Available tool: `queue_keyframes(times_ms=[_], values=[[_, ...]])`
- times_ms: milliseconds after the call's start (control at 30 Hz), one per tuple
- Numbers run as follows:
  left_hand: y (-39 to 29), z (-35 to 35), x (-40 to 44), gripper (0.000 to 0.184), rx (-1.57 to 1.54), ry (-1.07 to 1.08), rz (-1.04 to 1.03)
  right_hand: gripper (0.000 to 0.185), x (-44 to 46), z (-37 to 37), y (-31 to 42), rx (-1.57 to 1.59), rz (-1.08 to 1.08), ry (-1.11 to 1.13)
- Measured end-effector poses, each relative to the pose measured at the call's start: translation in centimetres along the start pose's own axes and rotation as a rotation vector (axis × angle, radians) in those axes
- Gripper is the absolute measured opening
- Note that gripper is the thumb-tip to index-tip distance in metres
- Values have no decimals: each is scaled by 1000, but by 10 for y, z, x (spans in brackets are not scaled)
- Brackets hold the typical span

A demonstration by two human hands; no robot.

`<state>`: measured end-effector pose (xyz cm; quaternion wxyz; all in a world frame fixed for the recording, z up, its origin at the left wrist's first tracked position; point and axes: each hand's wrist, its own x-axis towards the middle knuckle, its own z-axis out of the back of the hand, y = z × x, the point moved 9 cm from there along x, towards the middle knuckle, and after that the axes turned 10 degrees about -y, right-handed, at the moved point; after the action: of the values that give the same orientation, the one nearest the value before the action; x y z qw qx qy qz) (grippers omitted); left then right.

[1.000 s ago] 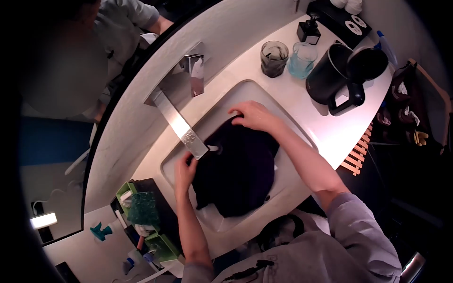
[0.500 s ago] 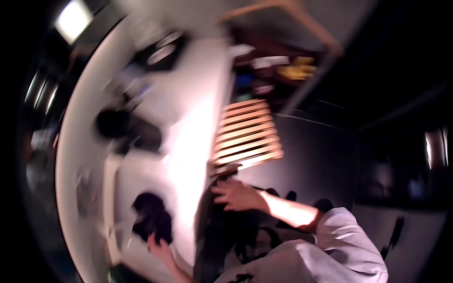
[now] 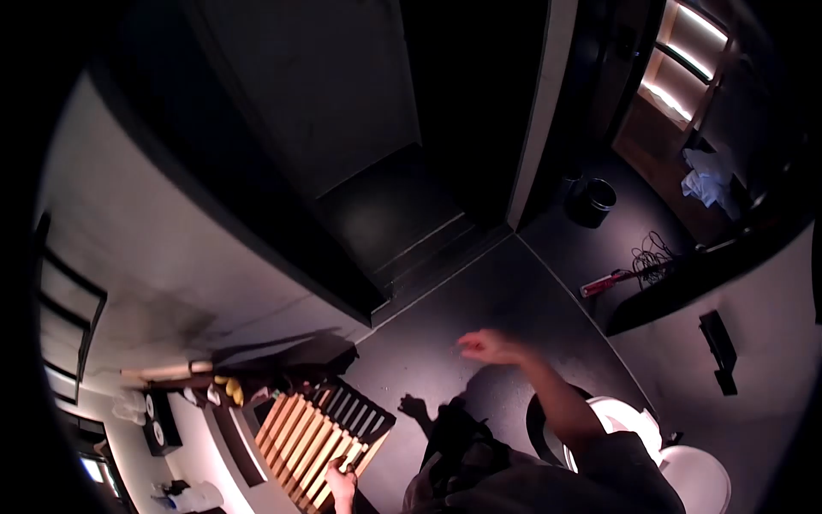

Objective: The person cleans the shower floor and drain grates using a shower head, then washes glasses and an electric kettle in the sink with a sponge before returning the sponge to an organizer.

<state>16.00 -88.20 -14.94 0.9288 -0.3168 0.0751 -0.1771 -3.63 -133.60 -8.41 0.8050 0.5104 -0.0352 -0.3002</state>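
Observation:
My right hand [image 3: 490, 346] is raised over the dark floor [image 3: 437, 343], slightly blurred, with its fingers loosely apart and nothing in them. Low in the view, my left hand [image 3: 341, 481] is in front of a slatted wooden rack [image 3: 295, 441]; its thumb and a finger show apart, with no object visible between them. Whether it touches the slats cannot be made out. The dark cloth and the sink basin are not in view.
At the lower right is a white toilet [image 3: 629, 425]. A dark bin [image 3: 592, 204], a red-and-black item [image 3: 602, 283], coiled cable [image 3: 652, 259] and pale cloth [image 3: 709, 182] lie beyond. The counter [image 3: 193, 437] is at lower left, beside a bag with yellow items [image 3: 229, 390].
The view has swung right, from the sink and counter to the floor and doorway. Both hands have left the dark cloth. My right hand now hangs over the floor.

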Motion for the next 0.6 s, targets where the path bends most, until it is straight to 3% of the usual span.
queue_keyframes(times_ms=[100,133,167,200,233,267,367,400,433,467,500,567,600], values=[[-94,-63,67,16,62,345,70,37,42,106,-18,-54,-139,-96],[-129,-78,94,14,16,272,-23,36,56,145,-42,-82,-190,-159],[-115,-119,119,18,55,369,-55,35,57,182,-40,-141,-282,-235],[-139,-141,144,23,227,391,-131,34,61,223,-43,-308,-146,-352],[-174,-173,171,26,73,439,-140,36,64,260,-66,-383,-244,-415],[-219,-203,195,27,145,431,-396,35,59,294,-99,-341,-254,-501],[-366,-259,258,30,169,596,-484,30,60,354,-101,-203,-420,-658],[-416,-270,282,29,40,551,-545,25,71,368,-120,-441,-310,-664],[-484,-269,302,30,-12,613,-574,22,79,377,-156,-325,-329,-698],[-519,-279,327,31,-95,572,-535,23,96,371,-210,237,-188,-696],[-552,-285,350,31,-142,552,-577,26,126,375,-206,-269,-396,-441],[-581,-293,399,30,-196,497,-580,26,191,341,-252,1279,-498,-262],[-588,-295,420,31,-214,385,-642,28,240,340,-250,743,-478,-211]])
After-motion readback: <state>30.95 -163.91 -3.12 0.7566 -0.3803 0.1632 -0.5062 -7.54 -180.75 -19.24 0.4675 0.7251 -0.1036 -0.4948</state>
